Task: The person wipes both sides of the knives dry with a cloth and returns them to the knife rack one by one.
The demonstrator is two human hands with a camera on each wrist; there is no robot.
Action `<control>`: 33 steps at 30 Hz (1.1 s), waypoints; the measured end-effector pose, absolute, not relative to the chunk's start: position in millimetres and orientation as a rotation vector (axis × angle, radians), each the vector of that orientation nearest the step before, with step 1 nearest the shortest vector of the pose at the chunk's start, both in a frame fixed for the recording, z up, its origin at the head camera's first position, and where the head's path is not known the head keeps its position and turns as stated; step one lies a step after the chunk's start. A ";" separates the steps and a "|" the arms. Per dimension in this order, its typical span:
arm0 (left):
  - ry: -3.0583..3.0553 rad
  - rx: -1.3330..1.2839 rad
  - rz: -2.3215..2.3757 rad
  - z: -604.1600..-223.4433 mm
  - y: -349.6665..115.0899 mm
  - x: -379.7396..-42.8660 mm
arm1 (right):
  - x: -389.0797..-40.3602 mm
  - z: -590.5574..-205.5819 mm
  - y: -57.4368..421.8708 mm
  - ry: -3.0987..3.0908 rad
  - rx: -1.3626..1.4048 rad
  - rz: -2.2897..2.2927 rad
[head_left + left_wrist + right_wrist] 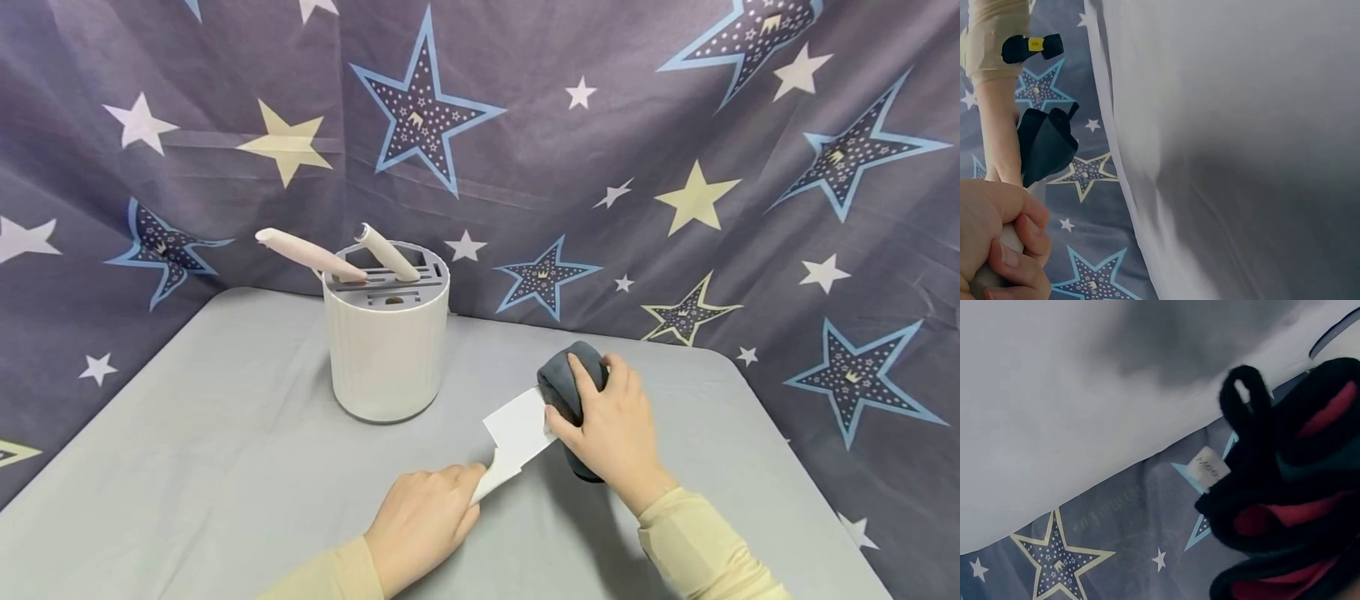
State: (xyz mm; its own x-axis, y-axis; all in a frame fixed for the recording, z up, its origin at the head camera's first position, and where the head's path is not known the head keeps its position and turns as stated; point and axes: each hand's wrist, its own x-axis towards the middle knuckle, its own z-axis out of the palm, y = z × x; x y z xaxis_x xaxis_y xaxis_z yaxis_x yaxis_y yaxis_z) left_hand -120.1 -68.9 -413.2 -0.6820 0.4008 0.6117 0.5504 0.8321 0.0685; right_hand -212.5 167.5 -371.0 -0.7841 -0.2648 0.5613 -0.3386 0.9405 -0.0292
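My left hand (pixel 426 518) grips the pale handle of a white-bladed cleaver (pixel 517 423), its blade angled up toward the right. A folded dark grey cloth (pixel 558 379) covers the far end of the blade, and my right hand (pixel 617 425) holds it there, fingers spread over the folds. The right wrist view shows the cloth (pixel 1260 519) in layers with reddish gaps, a hanging loop and a small white tag. In the left wrist view, fingers (pixel 1029 259) curl round the handle, and the cloth hangs beyond. Both hands are above the table.
A white round knife block (pixel 386 358) stands at the back left of the grey-covered table (pixel 225 467). From its slotted top lean a pink handle (pixel 311 254) and an off-white handle (pixel 388 252). A star-patterned curtain (pixel 525 208) borders the table's back and sides.
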 end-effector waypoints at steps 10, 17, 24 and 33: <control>-2.471 -0.638 -0.393 -409.2 -71.5 -120.2 | -207.3 -378.5 161.4 -2.321 0.600 0.344; -2.468 -0.636 -0.418 -407.4 -71.7 -120.2 | -209.0 -381.5 157.0 -2.187 0.649 0.262; -2.462 -0.636 -0.431 -407.5 -72.5 -120.5 | -212.5 -380.7 156.3 -2.173 0.632 0.232; -2.476 -0.628 -0.426 -407.7 -74.6 -118.8 | -221.4 -377.9 162.5 -2.225 0.596 0.294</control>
State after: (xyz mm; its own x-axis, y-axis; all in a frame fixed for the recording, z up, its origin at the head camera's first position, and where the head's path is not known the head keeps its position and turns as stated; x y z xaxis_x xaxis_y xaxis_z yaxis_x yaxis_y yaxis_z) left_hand -118.8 -74.6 -407.7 -0.7425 0.3432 0.5753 0.5157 0.8410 0.1638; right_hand -221.4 162.5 -377.9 -0.5715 -0.3214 0.7551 -0.5067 0.8619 -0.0166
